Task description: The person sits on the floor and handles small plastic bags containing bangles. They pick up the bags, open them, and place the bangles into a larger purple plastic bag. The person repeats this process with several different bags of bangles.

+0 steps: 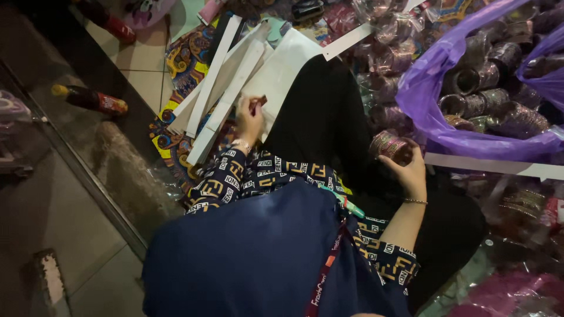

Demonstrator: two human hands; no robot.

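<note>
My left hand [249, 120] is closed on a small dark red object [258, 103], held over a white flat cardboard box [282, 67]. My right hand [409, 172] grips a stack of pink and green glittery bangles [389, 146] just above my black-clad lap [323, 123]. Both arms wear dark blue sleeves with a yellow and white pattern. A gold bracelet circles my right wrist.
A purple plastic bag [429, 100] full of bangle sets lies at the upper right, with more wrapped bangles [388, 56] behind it. Long white box pieces [226, 88] lie on a patterned mat [185, 58]. A bottle [91, 100] lies at the left. A green pen [346, 204] rests on my lap.
</note>
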